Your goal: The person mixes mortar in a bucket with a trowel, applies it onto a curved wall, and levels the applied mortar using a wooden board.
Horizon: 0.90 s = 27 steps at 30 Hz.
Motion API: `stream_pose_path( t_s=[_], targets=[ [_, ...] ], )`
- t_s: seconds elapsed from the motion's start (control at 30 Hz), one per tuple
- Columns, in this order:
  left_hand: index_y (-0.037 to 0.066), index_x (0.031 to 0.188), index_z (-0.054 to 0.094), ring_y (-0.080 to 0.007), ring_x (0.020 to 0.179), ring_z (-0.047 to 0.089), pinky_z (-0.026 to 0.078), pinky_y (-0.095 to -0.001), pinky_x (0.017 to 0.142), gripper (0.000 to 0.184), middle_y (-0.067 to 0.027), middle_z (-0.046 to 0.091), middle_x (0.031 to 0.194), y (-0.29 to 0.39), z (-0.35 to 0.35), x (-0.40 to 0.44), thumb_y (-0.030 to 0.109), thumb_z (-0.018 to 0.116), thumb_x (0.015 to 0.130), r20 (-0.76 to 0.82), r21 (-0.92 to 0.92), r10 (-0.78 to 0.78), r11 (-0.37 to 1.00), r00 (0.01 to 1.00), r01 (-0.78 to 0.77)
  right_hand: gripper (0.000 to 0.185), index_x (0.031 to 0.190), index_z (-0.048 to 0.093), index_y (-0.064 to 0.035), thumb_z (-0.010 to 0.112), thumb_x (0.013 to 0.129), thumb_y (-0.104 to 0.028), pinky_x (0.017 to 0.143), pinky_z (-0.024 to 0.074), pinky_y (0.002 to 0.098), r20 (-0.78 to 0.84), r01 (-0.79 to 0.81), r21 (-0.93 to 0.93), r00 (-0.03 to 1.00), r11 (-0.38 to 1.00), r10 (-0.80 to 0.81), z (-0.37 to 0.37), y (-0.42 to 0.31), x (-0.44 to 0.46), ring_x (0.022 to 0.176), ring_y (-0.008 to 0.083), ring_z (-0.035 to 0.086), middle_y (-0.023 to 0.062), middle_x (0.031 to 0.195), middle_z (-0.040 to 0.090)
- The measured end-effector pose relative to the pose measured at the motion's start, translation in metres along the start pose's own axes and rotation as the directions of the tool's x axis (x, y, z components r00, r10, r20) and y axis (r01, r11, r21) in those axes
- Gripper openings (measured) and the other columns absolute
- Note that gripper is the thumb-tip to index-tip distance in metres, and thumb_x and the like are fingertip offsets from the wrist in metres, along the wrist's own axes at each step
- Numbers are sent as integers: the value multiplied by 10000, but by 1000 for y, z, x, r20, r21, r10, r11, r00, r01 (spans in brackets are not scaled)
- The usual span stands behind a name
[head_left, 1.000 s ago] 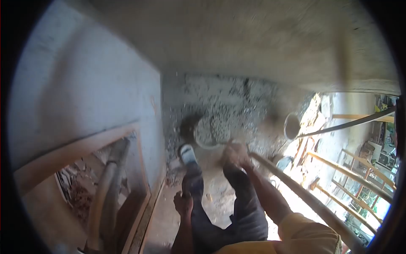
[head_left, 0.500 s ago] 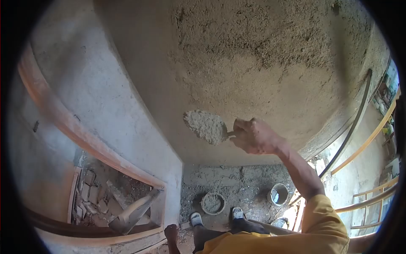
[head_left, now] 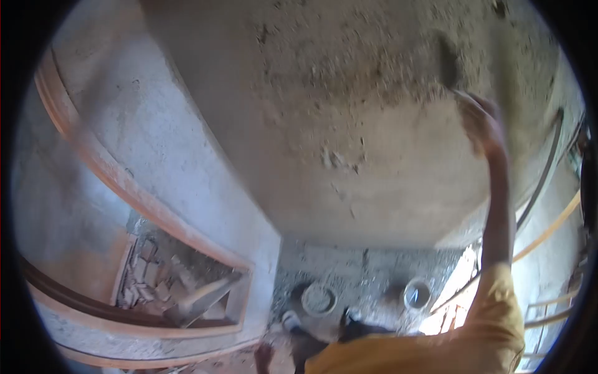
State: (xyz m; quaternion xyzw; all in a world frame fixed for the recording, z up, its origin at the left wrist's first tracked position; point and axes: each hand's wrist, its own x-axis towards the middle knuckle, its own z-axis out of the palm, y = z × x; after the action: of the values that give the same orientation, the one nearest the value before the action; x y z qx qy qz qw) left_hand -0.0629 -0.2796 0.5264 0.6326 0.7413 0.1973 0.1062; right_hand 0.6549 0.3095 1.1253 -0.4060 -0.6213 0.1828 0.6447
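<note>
Stretched out at the upper right, my right hand (head_left: 483,124) is closed on a trowel (head_left: 447,62). The trowel's dark blade is blurred and lies close to the rough wall (head_left: 374,187). Bits of mortar (head_left: 341,161) show against the middle of the wall, some perhaps in the air. Low in the view hangs my left hand (head_left: 264,356), blurred, its fingers too unclear to read. On the floor near my feet is a round pan of mortar (head_left: 319,300).
A bucket (head_left: 417,294) stands right of the pan. At the left, a framed opening (head_left: 246,293) in the pale side wall shows rubble (head_left: 146,274) and a slanting pole. Wooden poles (head_left: 548,225) and a dark curved strip (head_left: 543,171) are at the right.
My right hand rose from the pan, held a mortar-loaded trowel before the wall, then swung up and right. The heap of mortar on the blade is no longer visible.
</note>
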Motion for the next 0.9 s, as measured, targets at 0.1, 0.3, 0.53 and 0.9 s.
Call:
stream_pose_path(
  t_s=[0.1,0.3,0.53,0.9],
  targets=[
    [111,980,713,-186,680,660,523,-388,592,184,-34,699,795,32,-7,-65,284,648,989,497,-126,-697,532,517,838,300,1194,682,-10,610,1049,-263,390,386,214,41,-145,137,989,980,141,-47,-81,-52,479,57,501,-20,675,547],
    [99,868,723,-197,705,697,556,-419,643,122,-56,716,763,9,0,-104,197,661,906,728,53,-457,780,510,623,153,1093,655,-34,643,989,-145,478,415,249,150,-858,-88,490,505,859,92,64,-257,524,86,491,-3,703,586],
    [12,1344,646,-397,1182,681,533,-461,1007,518,-216,718,1258,30,79,11,359,710,965,440,-38,-707,602,554,798,196,962,710,-39,566,942,-171,814,573,533,598,-187,-792,-48,581,800,287,251,-683,1001,446,709,265,981,726],
    [10,1390,587,-435,1281,577,472,-555,1057,623,-248,632,1358,1,126,48,493,611,998,380,591,-878,472,291,654,286,1036,753,-49,586,934,-257,892,566,579,284,-130,-947,92,294,954,472,526,-1024,979,438,727,228,1051,741]
  ],
)
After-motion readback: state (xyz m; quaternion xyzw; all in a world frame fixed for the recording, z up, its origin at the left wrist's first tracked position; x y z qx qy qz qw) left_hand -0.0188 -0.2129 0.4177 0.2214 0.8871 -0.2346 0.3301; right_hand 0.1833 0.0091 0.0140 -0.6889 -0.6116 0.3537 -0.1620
